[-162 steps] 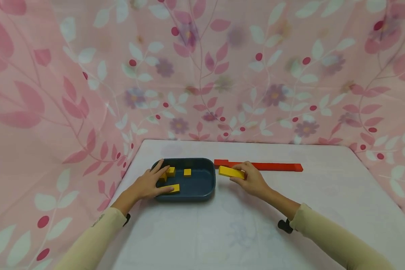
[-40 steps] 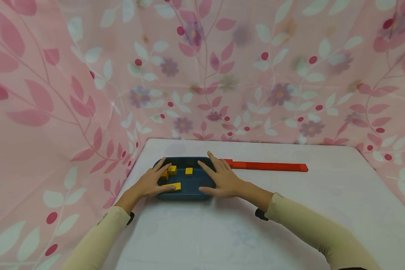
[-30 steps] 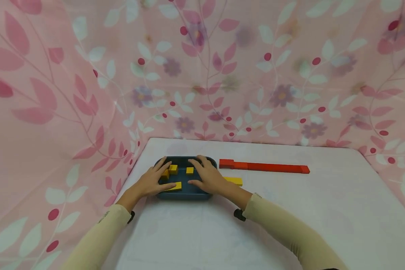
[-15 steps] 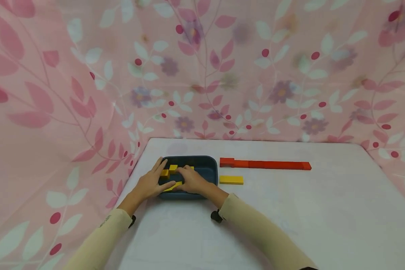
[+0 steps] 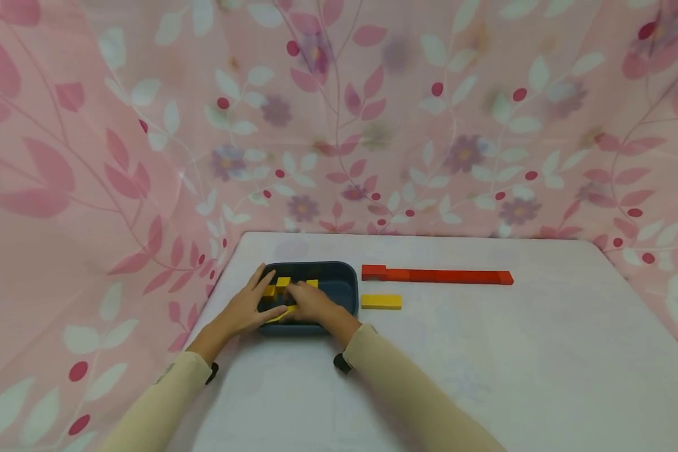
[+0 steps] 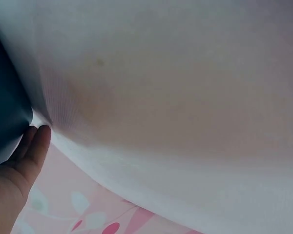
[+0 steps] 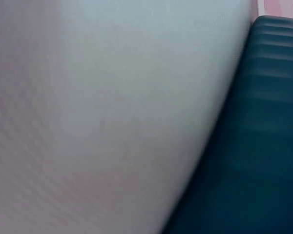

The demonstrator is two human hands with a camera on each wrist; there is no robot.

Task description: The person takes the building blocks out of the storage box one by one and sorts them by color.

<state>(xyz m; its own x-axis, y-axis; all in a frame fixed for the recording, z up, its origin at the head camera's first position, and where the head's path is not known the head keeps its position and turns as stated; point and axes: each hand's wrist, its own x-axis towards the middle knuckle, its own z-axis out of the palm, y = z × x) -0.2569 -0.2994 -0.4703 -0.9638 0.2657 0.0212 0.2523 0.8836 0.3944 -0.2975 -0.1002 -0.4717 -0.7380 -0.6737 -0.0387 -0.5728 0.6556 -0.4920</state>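
Note:
A dark blue rectangular tray (image 5: pixel 356 295) stands on the table in the head view. At its left end my left hand (image 5: pixel 240 310) rests over the rim, fingers spread and thumb reaching inside. The left wrist view has that hand's straight fingers (image 6: pixel 38 151) against the tray's outer wall (image 6: pixel 5 97). Inside the tray, my right hand (image 5: pixel 315 306) pinches the right end of a long yellow block (image 5: pixel 290 310), slightly angled and partly hidden by both hands. Yellow cubes (image 5: pixel 283 283) sit behind the hands. Only the tray's side (image 7: pixel 263 146) shows clearly in the right wrist view.
Right of the tray lies another long yellow block (image 5: pixel 381 302). Behind it a row of red blocks (image 5: pixel 452 276) stretches rightward, its left end taller. The table (image 5: pixel 457 364) has a white cloth, and a pink floral curtain (image 5: pixel 339 125) hangs behind and at the sides.
My right hand set a yellow block down beside the tray, then moved left into the tray and took hold of the long block there, which has turned slightly. The left hand stays at the tray.

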